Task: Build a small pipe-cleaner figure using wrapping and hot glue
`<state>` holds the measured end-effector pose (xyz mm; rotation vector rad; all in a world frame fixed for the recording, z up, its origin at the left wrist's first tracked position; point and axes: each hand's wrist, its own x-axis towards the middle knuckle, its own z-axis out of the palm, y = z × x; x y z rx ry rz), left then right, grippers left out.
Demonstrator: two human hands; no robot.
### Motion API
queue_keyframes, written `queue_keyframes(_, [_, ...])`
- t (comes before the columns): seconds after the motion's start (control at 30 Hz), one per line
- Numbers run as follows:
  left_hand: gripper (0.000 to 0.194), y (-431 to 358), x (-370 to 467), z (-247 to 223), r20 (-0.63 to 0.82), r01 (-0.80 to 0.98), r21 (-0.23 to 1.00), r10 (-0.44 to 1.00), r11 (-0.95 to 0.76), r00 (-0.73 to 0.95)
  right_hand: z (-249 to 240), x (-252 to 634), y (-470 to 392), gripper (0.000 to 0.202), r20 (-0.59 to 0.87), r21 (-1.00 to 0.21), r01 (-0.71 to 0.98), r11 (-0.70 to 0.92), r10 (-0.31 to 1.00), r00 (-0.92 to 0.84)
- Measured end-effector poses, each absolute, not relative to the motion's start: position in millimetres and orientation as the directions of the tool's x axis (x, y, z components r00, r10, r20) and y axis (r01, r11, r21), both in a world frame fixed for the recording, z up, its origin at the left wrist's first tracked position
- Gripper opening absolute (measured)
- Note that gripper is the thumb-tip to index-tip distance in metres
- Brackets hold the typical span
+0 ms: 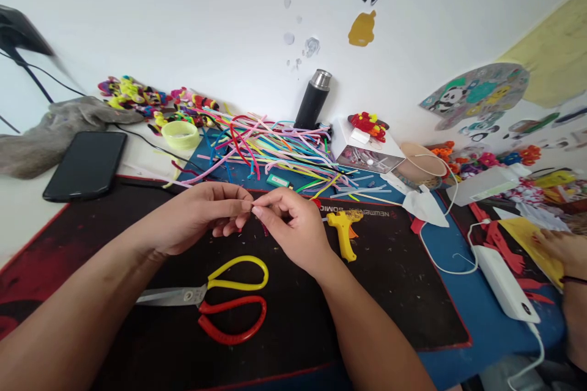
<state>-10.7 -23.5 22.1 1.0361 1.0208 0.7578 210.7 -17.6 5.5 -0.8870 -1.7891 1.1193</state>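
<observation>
My left hand (215, 211) and my right hand (291, 223) meet above the black mat, thumbs and fingertips pinched together. What sits between the fingertips is too small and covered to name. A short dark-pink fuzzy bit (265, 230) shows just below the right fingers; whether it is held, I cannot tell. Beneath my hands lie scissors (197, 296) with one yellow and one red handle, blades pointing left. To the right of my right hand rests a small yellow glue gun (343, 235).
Many coloured pipe cleaners (284, 146) are heaped behind the mat (389, 293), near a black thermos (312, 101) and a white box (362, 149). A phone (87, 165) lies left. On the right are a white power bank (507, 284) with a cable and another person's hand (559, 250) on yellow sheet material.
</observation>
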Motion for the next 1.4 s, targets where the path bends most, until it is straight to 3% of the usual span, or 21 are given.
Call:
queue_keyframes(0.7, [0.051,-24.0,-6.7,18.9,-0.292,-0.143,0.924,0.897,0.354,0.333,7.0,205.6,-21.6,0.013,0.325,-0.922,0.093,0.375,0.883,-0.338])
queue_keyframes(1.4, [0.047,-25.7,-3.6,24.2,-0.242,-0.131,0.947,0.92,0.293,0.309,5.0,204.8,-22.7,0.011,0.324,-0.908,0.175,0.381,0.902,-0.284])
